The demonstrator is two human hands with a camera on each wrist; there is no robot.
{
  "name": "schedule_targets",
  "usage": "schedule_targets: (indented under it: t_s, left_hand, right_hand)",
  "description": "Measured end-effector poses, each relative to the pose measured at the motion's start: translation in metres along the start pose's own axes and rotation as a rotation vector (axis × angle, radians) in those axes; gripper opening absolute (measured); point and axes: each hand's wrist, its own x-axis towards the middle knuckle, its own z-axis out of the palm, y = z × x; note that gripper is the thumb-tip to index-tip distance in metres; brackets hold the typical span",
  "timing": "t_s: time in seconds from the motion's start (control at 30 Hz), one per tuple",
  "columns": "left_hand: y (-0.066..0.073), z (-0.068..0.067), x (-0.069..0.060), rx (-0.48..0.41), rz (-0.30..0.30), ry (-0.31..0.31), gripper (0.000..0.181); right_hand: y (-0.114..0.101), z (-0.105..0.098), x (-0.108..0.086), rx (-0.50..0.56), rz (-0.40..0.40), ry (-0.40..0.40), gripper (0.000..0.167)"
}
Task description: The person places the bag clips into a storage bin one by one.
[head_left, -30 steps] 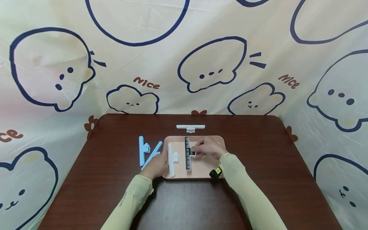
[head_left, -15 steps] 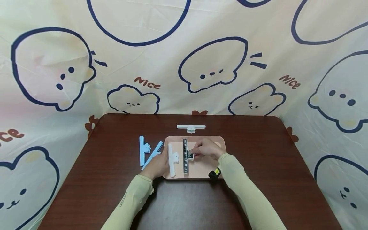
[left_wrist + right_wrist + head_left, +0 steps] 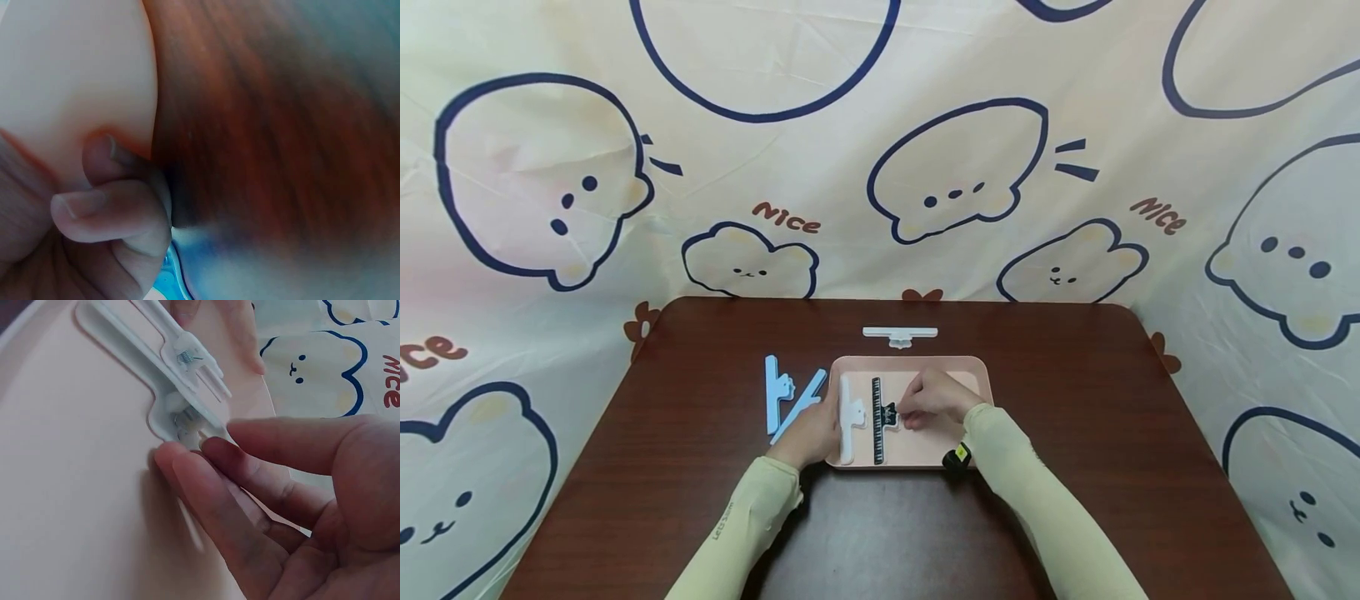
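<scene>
In the head view, a pink tray (image 3: 917, 450) lies on the table, its left rim gripped by my left hand (image 3: 808, 433). A white clip (image 3: 846, 425) lies lengthwise inside, near that hand. To its right is a black-and-white striped clip (image 3: 877, 425), handle facing right. Just beside this handle is my right hand (image 3: 936, 398), fingers loosely bent. Seen from the right wrist, the fingertips (image 3: 190, 465) are close to the nearer clip (image 3: 125, 356) without a clear pinch; contact is hard to tell. The left wrist view shows curled fingers (image 3: 106, 209) at the tray edge.
Two light blue clips, one straight (image 3: 772, 396) and one slanted (image 3: 805, 400), lie left of the tray. Behind it is another white clip (image 3: 900, 332). A dark brown table (image 3: 1037, 358) meets a patterned cloth (image 3: 842, 167) at the back. A black-and-yellow object (image 3: 957, 457) is at my right wrist.
The striped clip has moved left and toward me, and my right fingers have come away from its handle. My left hand has stayed at the tray rim.
</scene>
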Motion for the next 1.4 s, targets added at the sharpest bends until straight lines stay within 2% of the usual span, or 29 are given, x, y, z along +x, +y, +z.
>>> schedule_targets:
  t_s: [0.33, 0.8, 1.03, 1.17, 1.3, 1.4]
  left_hand:
    - [0.001, 0.0, 0.0, 0.009, 0.006, 0.006, 0.083]
    - [0.003, -0.001, 0.001, 0.009, -0.038, -0.015, 0.088]
    - [0.002, -0.002, 0.002, -0.006, -0.03, -0.009, 0.089]
    - [0.002, -0.001, 0.002, -0.009, -0.044, -0.01, 0.089]
    - [0.003, 0.001, 0.001, -0.015, -0.066, -0.024, 0.089]
    - [0.003, 0.001, 0.0, -0.016, -0.07, -0.021, 0.089]
  right_hand:
    - [0.002, 0.0, 0.001, 0.006, 0.0, -0.009, 0.014]
    - [-0.005, -0.012, -0.004, -0.062, -0.044, 0.018, 0.017]
    - [-0.018, -0.03, -0.005, -0.04, -0.05, 0.103, 0.018]
    - [-0.025, -0.042, -0.001, -0.064, -0.084, 0.169, 0.015]
    - [-0.031, -0.053, 0.004, -0.13, -0.123, 0.243, 0.013]
    - [-0.034, -0.059, 0.01, -0.227, -0.155, 0.303, 0.013]
